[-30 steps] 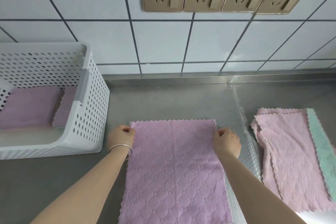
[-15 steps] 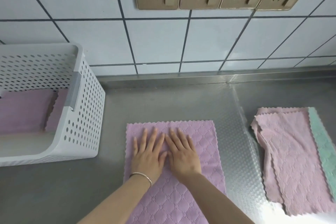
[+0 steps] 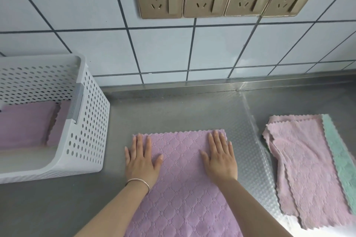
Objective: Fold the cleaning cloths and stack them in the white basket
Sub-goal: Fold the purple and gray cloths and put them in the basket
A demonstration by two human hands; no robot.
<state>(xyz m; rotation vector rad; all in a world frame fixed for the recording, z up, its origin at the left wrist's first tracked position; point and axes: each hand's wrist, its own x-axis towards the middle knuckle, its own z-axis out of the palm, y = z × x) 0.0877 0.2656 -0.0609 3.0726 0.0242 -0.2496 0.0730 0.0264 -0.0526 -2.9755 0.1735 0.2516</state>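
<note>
Item: I am flattening one lilac quilted microfibre cloth (image 3: 183, 179) on the desk, left hand (image 3: 141, 159) and right hand (image 3: 221, 159) both released, palms pressing. Folded lilac cloths (image 3: 27, 125) are already lying in the white perforated plastic basket (image 3: 86, 136) at nine o'clock; a pink-and-green unfolded pile (image 3: 308, 169) is waiting at three o'clock.

Thin, seemingly silver bangle (image 3: 139, 181), left wrist

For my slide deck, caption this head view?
Both hands, left and right, press a purple cloth flat beside the white basket.

The purple cloth (image 3: 183, 188) runs off the bottom edge. The white basket (image 3: 86, 140) is cut by the left edge; its folded cloths (image 3: 27, 127) are partly hidden.
</note>
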